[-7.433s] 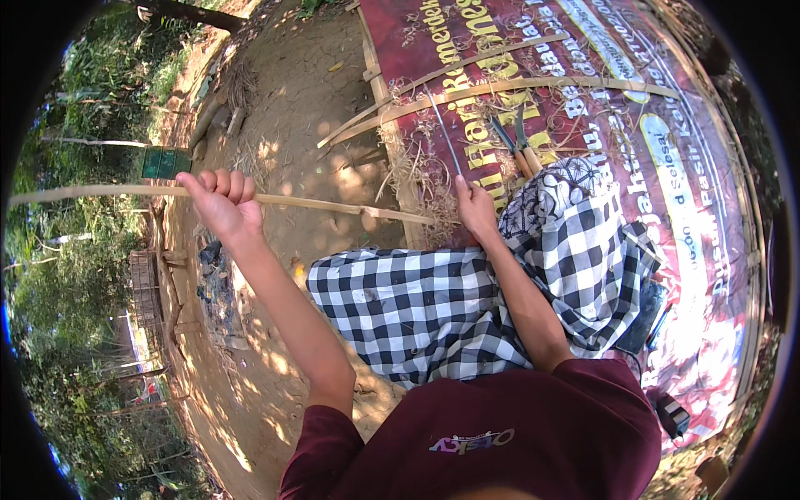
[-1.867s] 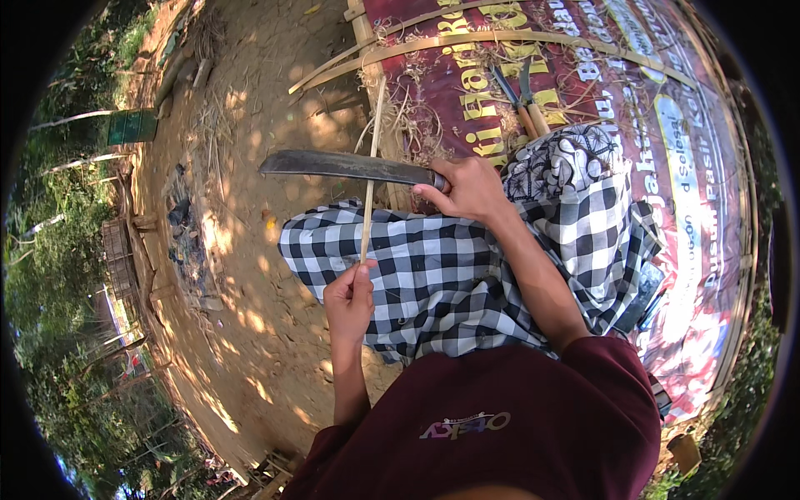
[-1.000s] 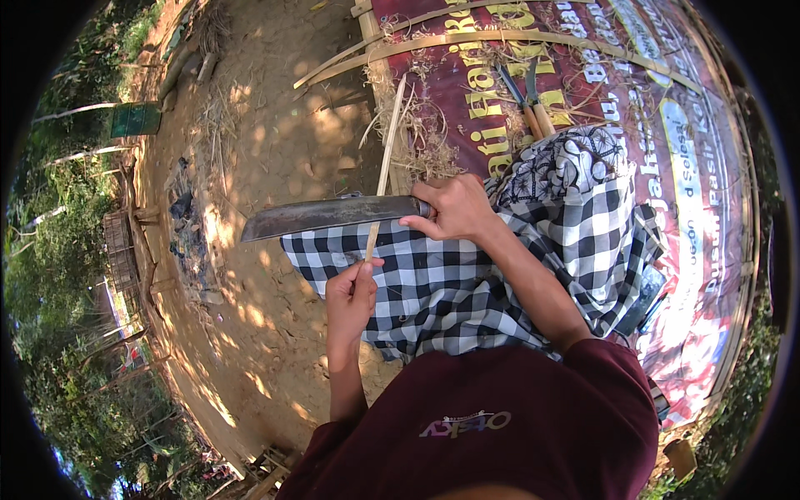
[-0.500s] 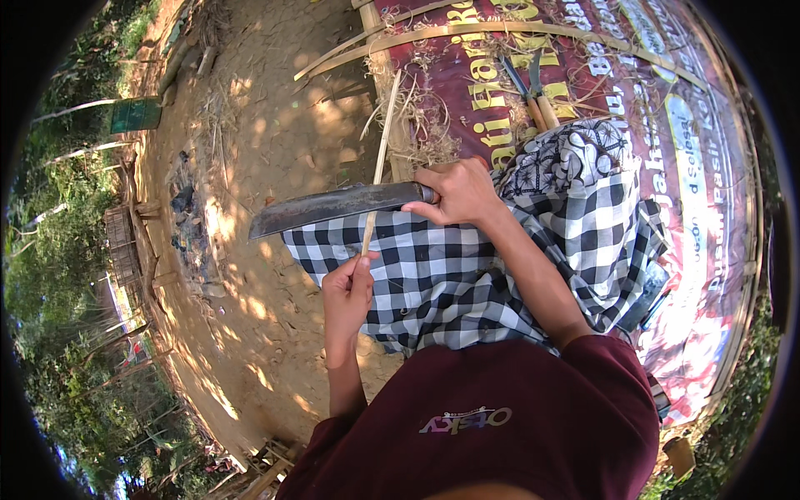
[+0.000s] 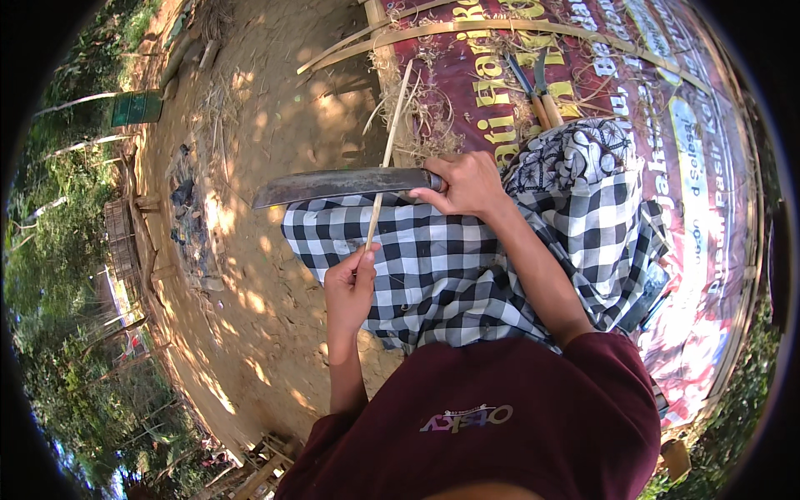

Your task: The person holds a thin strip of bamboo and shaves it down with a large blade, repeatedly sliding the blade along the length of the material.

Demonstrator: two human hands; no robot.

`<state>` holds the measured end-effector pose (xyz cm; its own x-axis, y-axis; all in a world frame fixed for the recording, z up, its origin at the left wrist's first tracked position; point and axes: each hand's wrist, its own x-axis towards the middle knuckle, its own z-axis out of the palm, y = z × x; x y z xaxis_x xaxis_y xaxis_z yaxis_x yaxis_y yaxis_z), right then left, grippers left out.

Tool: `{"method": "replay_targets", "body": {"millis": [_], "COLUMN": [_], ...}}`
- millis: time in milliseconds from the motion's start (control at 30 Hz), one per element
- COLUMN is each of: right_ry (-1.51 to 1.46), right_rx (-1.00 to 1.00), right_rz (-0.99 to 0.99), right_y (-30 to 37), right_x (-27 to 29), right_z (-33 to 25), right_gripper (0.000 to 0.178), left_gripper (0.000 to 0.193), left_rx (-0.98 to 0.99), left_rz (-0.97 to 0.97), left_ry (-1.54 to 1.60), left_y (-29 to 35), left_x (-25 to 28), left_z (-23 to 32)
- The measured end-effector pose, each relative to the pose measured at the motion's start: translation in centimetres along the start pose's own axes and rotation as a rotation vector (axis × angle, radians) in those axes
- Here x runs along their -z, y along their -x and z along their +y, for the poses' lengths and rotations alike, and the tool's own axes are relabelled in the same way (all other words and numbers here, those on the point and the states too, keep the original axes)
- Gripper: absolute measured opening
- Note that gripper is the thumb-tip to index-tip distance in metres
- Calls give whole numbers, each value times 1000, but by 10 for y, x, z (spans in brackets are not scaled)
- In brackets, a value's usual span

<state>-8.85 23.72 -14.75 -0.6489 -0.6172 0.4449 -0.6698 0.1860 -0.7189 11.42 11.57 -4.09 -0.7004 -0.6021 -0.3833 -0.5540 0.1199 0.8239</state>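
From the view worn on the head, looking down past the maroon shirt [image 5: 467, 400], I can see both hands busy. The left hand [image 5: 351, 283] has its fingers clamped on the near end of a thin, pale strip [image 5: 395, 129], thumb pressed along it. The strip slants up and away over the checked cloth [image 5: 433, 242] on the lap, its far end lying among the shavings [image 5: 435, 140] at the edge of the banner [image 5: 457, 92]. The right hand [image 5: 467, 185] has its fingers wrapped round the handle of a big knife [image 5: 342, 185], whose broad blade crosses over the strip a little beyond the left hand (whether the edge bites the wood, I can't tell from where I stand). As for how far things have got, the strip is already narrow and looks fairly straight, and the litter of curls suggests a good deal of shaving is done; how much is left on this piece, I can't judge. Farther off, two longer strips [image 5: 417, 35] lie across the banner, their ends jutting past its edge, and two smaller tools [image 5: 546, 110] rest side by side near the patterned cloth [image 5: 575, 158], neither one in hand.
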Motion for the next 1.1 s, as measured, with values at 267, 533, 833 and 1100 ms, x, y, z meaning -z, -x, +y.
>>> {"method": "replay_targets", "body": {"millis": [267,533,833,1100], "right_ry": [55,-1,-49,33], "right_rx": [139,11,-299,-1], "right_rz": [-59,-77,-27,-54], "right_y": [2,5,-6,0], "right_x": [-3,-7,1,-2], "right_z": [-16,-11,21,2], "right_gripper": [45,46,49,48], "left_gripper": [24,24,24,24], "left_rx": [-101,-118,1,-52], "left_rz": [58,59,61,8], "left_ry": [-158,-185,-86,-77], "left_y": [-1,0,14,5], "left_x": [-4,-6,10,6], "left_z": [-3,-1,-5,-5]}}
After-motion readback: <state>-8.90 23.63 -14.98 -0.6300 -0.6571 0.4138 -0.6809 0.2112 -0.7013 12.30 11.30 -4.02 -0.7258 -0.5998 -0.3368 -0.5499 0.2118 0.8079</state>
